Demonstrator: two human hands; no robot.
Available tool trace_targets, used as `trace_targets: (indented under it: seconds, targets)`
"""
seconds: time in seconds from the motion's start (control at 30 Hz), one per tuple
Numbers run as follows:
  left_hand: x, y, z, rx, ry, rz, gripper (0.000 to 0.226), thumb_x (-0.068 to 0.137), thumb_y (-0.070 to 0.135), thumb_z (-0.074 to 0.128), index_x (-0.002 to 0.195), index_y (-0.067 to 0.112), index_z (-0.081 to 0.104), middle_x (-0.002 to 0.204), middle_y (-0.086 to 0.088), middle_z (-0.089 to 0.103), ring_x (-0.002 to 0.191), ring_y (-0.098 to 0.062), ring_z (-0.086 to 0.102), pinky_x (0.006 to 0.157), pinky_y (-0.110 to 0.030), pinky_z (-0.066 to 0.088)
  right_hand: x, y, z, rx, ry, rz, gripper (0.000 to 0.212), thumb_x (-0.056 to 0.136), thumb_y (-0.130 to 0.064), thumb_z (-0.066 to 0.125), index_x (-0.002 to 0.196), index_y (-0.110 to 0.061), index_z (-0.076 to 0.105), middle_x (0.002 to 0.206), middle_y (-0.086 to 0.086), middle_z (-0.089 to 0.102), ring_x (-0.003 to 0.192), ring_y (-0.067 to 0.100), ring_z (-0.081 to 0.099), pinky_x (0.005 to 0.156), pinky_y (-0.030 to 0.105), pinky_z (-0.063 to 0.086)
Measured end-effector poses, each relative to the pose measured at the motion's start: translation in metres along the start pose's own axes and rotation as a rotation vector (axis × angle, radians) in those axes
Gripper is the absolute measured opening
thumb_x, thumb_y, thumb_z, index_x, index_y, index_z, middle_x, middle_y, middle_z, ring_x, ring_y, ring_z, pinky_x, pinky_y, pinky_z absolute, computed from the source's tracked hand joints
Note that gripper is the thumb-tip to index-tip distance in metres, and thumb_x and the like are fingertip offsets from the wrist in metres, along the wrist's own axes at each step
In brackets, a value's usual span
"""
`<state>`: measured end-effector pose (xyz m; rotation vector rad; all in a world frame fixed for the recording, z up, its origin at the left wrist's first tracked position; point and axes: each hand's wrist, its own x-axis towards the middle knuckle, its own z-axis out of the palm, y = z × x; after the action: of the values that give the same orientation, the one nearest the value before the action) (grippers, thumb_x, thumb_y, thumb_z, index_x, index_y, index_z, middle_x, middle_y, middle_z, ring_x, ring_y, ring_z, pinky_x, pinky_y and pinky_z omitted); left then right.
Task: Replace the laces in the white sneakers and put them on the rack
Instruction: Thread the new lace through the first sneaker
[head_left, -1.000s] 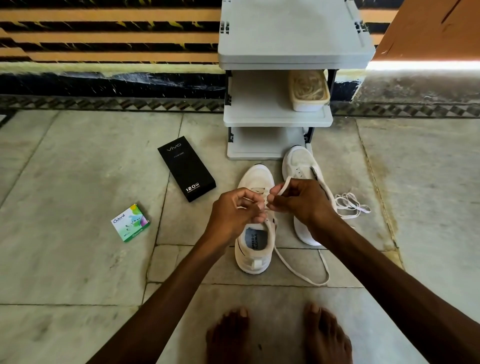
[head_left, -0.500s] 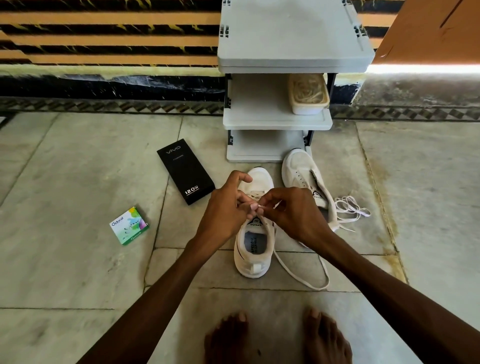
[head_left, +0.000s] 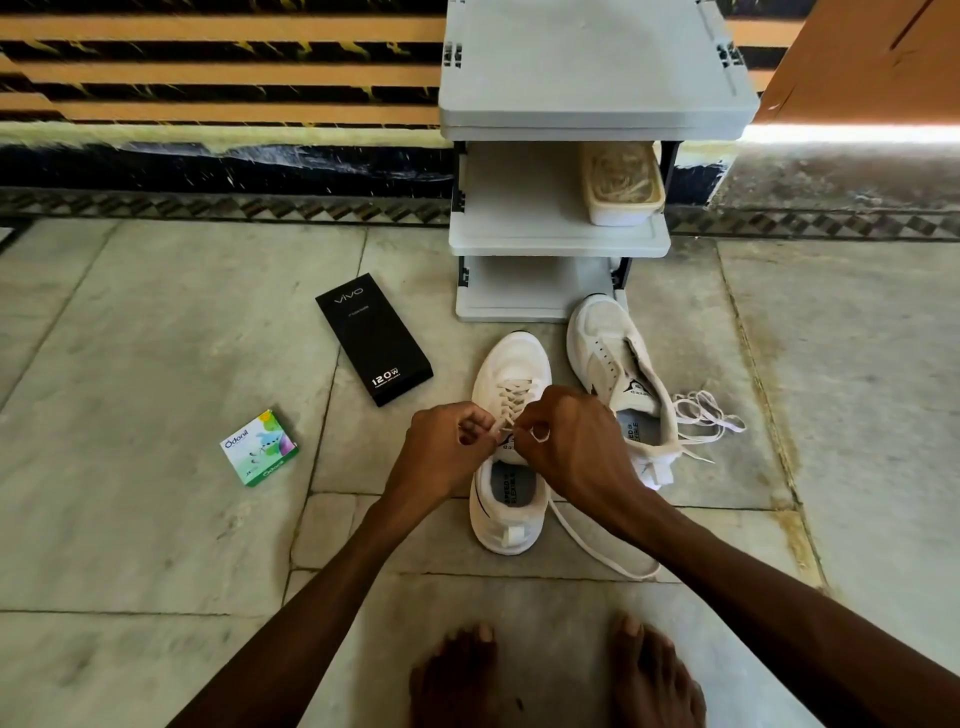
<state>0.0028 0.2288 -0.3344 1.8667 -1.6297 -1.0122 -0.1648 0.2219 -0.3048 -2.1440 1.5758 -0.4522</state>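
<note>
A white sneaker (head_left: 511, 364) stands upright on the floor in front of me, with a cream lace (head_left: 511, 397) crossed through its front eyelets. My left hand (head_left: 447, 441) pinches one end of that lace at the shoe's tongue. My right hand (head_left: 569, 441) pinches the other side, and the long free end (head_left: 597, 551) trails over the floor to the right. A second white sneaker (head_left: 602, 348), unlaced, lies tilted to the right. A loose white lace (head_left: 701, 415) lies bunched beside it. The grey plastic rack (head_left: 556, 244) stands just behind both shoes.
A tub of cream laces (head_left: 621, 187) sits on the rack's middle shelf at the right. A black phone box (head_left: 373, 338) and a small green and white box (head_left: 258, 447) lie on the marble floor to the left. My bare feet (head_left: 556, 675) are at the bottom.
Both hands have drawn slightly toward me and closed tighter on the lace over the shoe's tongue. The front crossings of the lace now show. The shoes have not moved.
</note>
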Motion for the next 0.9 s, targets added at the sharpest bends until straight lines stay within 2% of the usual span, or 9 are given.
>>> trace_targets:
  seconds: [0.17,0.37,0.47,0.57,0.67,0.73,0.83,0.9]
  targets:
    - [0.002,-0.008,-0.006,-0.167,-0.052,-0.079,0.016,0.084,0.025,0.075,0.098,0.017,0.076,0.088,0.002,0.073,0.082,-0.012,0.069,0.080,-0.031,0.059,0.010,-0.005,0.006,-0.122,-0.063,-0.030,0.021,0.088,-0.027,0.060,0.086,-0.011,0.073,0.085,0.006,0.063,0.076,0.023,0.059,0.062,0.031,0.046]
    - [0.002,-0.007,-0.011,-0.337,-0.107,-0.173,0.012,0.084,0.015,0.074,0.097,0.014,0.074,0.088,-0.004,0.074,0.083,-0.018,0.072,0.073,-0.026,0.060,0.016,-0.010,0.004,-0.156,-0.141,-0.072,0.026,0.096,-0.026,0.054,0.092,-0.008,0.072,0.091,0.008,0.061,0.081,0.022,0.057,0.066,0.028,0.038]
    - [0.002,-0.006,-0.010,-0.366,-0.096,-0.183,0.008,0.084,0.015,0.075,0.091,0.019,0.074,0.085,-0.005,0.074,0.082,-0.019,0.072,0.075,-0.029,0.061,0.012,-0.012,0.007,-0.165,-0.124,-0.072,0.024,0.096,-0.023,0.054,0.093,-0.006,0.071,0.094,0.011,0.062,0.085,0.026,0.058,0.069,0.033,0.046]
    - [0.001,-0.009,-0.005,-0.323,-0.070,-0.147,0.010,0.083,0.020,0.076,0.093,0.019,0.074,0.082,-0.001,0.074,0.079,-0.014,0.071,0.077,-0.030,0.060,0.008,-0.015,0.013,-0.184,-0.088,-0.070,0.022,0.094,-0.023,0.056,0.091,-0.005,0.068,0.095,0.014,0.064,0.087,0.030,0.059,0.071,0.039,0.049]
    - [-0.002,-0.009,0.001,-0.173,0.004,-0.046,0.012,0.085,0.026,0.074,0.095,0.020,0.074,0.082,0.005,0.072,0.074,-0.005,0.067,0.071,-0.017,0.055,0.007,-0.015,0.017,-0.195,-0.079,-0.038,0.021,0.095,-0.024,0.056,0.090,-0.007,0.066,0.095,0.013,0.064,0.085,0.029,0.060,0.070,0.036,0.045]
    - [-0.003,-0.007,0.005,-0.089,0.050,0.003,0.012,0.086,0.023,0.073,0.097,0.018,0.073,0.085,0.004,0.072,0.073,-0.004,0.065,0.071,-0.014,0.052,0.006,-0.016,0.019,-0.203,-0.078,-0.024,0.020,0.094,-0.024,0.058,0.089,-0.006,0.065,0.094,0.014,0.064,0.084,0.030,0.060,0.069,0.036,0.045]
    - [-0.003,-0.006,0.007,-0.024,0.053,0.043,0.012,0.090,0.014,0.066,0.100,0.016,0.073,0.091,0.002,0.073,0.078,-0.008,0.065,0.078,-0.022,0.054,0.005,-0.019,0.022,-0.210,-0.060,-0.014,0.016,0.091,-0.019,0.061,0.086,-0.005,0.064,0.091,0.015,0.064,0.081,0.032,0.061,0.068,0.037,0.046]
    - [0.000,-0.010,0.005,-0.080,0.025,0.039,0.014,0.091,0.012,0.064,0.097,0.019,0.073,0.087,0.003,0.073,0.077,-0.008,0.067,0.079,-0.028,0.058,0.004,-0.018,0.025,-0.207,-0.051,0.007,0.015,0.092,-0.018,0.057,0.085,-0.007,0.063,0.091,0.013,0.064,0.081,0.031,0.061,0.068,0.037,0.047]
